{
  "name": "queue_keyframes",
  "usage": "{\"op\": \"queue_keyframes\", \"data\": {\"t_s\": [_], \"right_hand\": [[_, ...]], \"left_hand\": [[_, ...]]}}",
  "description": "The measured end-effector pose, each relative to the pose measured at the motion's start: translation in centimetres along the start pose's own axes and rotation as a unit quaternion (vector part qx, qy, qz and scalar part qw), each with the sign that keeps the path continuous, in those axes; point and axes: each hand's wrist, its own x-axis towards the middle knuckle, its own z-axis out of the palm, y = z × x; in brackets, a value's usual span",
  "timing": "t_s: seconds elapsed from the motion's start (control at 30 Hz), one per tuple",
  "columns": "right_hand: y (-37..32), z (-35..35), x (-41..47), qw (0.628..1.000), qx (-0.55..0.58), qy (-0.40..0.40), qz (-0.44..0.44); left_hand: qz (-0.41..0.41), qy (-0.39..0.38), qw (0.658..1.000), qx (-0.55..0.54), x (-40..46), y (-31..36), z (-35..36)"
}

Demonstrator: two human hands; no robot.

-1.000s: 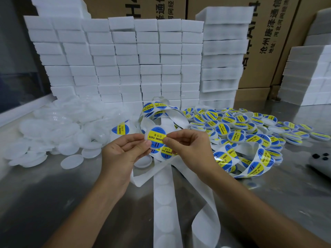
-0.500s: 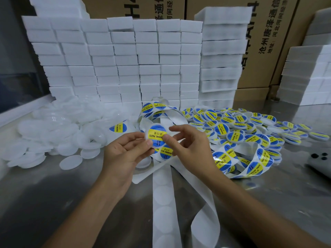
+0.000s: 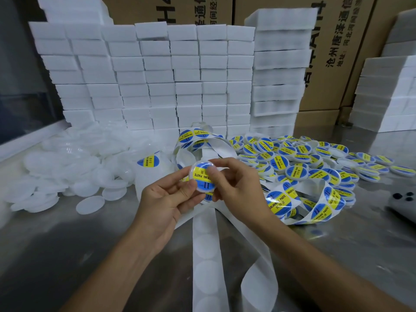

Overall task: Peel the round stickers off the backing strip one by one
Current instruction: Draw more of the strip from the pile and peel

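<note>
Round sticker looks paper-thin, light, floppy, tacky underneath, so prob. best taken by its edge only; it now lies on a clear lid held up over the bench; left hand fingers curled round lid rim, right hand thumb pressing sticker flat; backing strip trails below; vs 1 s ago, sticker has left the strip and gone onto the lid.

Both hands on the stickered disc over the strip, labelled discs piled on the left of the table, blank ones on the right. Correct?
Sides are swapped. Head view: the labelled discs pile on the right, the blank discs on the left. The left hand and right hand do hold the stickered disc over the backing strip.
</note>
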Motion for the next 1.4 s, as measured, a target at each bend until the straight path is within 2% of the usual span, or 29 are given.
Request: {"op": "queue_keyframes", "data": {"t_s": [0.1, 0.3, 0.57, 0.7, 0.8, 0.9, 1.0, 1.1, 1.27, 1.4], "right_hand": [[0.0, 0.4, -0.2, 1.000, -0.010, -0.003, 0.013], [0.0, -0.5, 0.2, 0.999, -0.034, 0.020, 0.023], [-0.1, -0.3, -0.1, 0.997, -0.072, 0.023, 0.032], [0.4, -0.3, 0.2, 0.999, -0.031, -0.002, 0.028], [0.6, -0.2, 0.2, 0.998, -0.003, -0.050, 0.022], [0.8, 0.1, 0.1, 0.994, -0.003, -0.112, 0.011], [0.9, 0.3, -0.1, 0.991, -0.020, -0.130, 0.009], [0.7, 0.1, 0.0, 0.994, 0.008, -0.108, 0.031], [0.6, -0.3, 0.2, 0.999, -0.006, -0.031, 0.019], [0.5, -0.2, 0.0, 0.999, 0.017, -0.040, 0.025]], "left_hand": [[-0.001, 0.013, 1.000, -0.012, 0.0, -0.1, -0.2], [-0.011, 0.001, 0.999, 0.045, -0.2, -0.2, -0.2], [0.017, -0.016, 0.993, 0.112, 0.0, -0.3, -0.7], [0.017, 0.012, 0.993, 0.115, 0.3, -0.4, -1.1], [0.037, 0.054, 0.991, 0.119, 0.4, -0.5, -0.9], [0.051, 0.100, 0.987, 0.112, 0.5, -0.5, -1.0], [0.054, 0.116, 0.985, 0.116, 0.6, -0.6, -1.0], [0.048, 0.102, 0.985, 0.128, 0.6, -0.9, -1.0], [0.017, 0.007, 0.988, 0.156, 0.4, -1.1, -0.8], [0.013, -0.011, 0.991, 0.133, 0.3, -0.8, -0.8]]}}
